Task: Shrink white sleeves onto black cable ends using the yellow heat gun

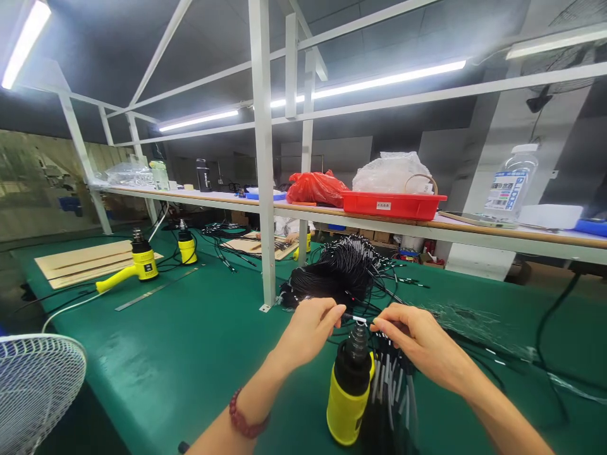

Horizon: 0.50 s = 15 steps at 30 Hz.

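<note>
My left hand (315, 328), with a dark red bead bracelet at its wrist, pinches one end of a thin black cable. My right hand (403, 332) pinches the same cable on the other side. A short white sleeve (359, 319) on the cable shows between my fingers, right over the nozzle of an upright yellow and black heat gun (348, 398). Just right of the heat gun lies a bunch of cables with grey-white sleeves (391, 385). Behind my hands sits a big coiled pile of black cables (332, 275).
A white post (263, 158) stands behind my left hand. Two more yellow heat guns (146, 262) and a metal ruler (156, 289) are at the left. A white fan (38, 385) is at the lower left. The shelf carries a red tray (393, 205) and a bottle (512, 183).
</note>
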### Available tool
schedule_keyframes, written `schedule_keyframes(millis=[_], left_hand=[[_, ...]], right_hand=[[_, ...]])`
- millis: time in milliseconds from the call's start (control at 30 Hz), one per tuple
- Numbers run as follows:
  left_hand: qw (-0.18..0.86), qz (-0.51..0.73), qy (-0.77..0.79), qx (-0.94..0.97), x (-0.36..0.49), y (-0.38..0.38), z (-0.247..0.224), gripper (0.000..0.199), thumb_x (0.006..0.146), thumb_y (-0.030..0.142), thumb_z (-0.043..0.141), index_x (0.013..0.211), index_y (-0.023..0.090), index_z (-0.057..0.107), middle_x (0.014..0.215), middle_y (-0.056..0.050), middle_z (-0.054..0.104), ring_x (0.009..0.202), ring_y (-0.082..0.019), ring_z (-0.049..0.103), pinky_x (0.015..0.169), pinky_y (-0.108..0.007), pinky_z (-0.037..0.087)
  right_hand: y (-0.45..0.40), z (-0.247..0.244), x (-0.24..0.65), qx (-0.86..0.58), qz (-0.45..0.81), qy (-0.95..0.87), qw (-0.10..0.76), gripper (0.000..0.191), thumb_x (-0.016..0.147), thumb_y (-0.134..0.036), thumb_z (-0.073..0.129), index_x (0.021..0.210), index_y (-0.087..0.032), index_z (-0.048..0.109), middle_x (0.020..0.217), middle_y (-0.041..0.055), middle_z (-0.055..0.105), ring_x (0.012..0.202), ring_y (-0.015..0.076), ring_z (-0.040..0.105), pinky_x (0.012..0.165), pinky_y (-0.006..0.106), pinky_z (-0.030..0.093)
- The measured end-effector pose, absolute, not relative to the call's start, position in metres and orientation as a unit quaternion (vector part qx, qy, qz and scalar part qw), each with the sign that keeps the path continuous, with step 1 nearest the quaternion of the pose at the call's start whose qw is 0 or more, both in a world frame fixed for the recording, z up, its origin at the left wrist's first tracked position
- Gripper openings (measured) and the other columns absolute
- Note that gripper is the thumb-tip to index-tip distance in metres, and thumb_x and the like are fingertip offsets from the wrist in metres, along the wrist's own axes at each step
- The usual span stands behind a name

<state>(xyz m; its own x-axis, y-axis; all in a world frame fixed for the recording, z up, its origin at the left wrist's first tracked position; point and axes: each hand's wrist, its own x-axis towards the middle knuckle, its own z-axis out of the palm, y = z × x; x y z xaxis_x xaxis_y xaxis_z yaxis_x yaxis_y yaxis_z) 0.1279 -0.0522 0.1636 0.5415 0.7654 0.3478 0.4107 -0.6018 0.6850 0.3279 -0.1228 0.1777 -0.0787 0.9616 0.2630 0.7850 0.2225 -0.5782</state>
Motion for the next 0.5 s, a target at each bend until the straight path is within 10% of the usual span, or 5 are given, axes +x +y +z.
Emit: schedule_keyframes(millis=[500], left_hand=[[0.293, 0.388, 0.325, 0.811, 0.130, -0.053, 0.162, 0.010, 0.087, 0.025, 0.053, 0.081, 0.018, 0.058, 0.075, 0.002, 0.060, 0.071, -0.013, 0.053, 0.065, -0.023, 0.039]], right_hand=[[-0.113, 0.168, 0.324, -0.613, 0.101, -0.702, 0.349, 0.024, 0.085, -0.034, 0.048, 0.074, -0.020, 0.065, 0.074, 0.0027, 0.064, 0.068, 0.0175, 0.057, 0.063, 0.029, 0.040]])
